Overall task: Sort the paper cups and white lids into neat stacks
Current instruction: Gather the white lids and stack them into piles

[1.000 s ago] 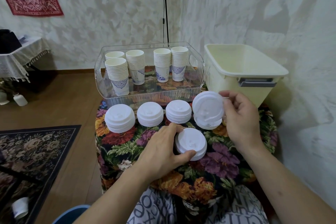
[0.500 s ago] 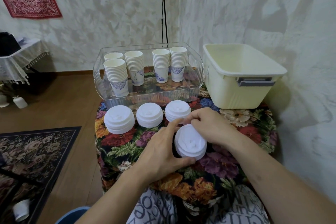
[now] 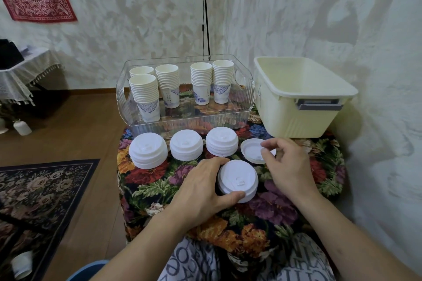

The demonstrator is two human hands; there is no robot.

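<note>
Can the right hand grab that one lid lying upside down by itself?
Probably yes. The right hand is right beside the upturned lid, its fingers already over the lid's edge, and nothing sits between them. The left hand is busy gripping the front stack.

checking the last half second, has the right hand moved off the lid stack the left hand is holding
Yes. The right hand has moved right and away, toward the cream bin, and now touches a lone lid; the left hand holds the near stack.
</note>
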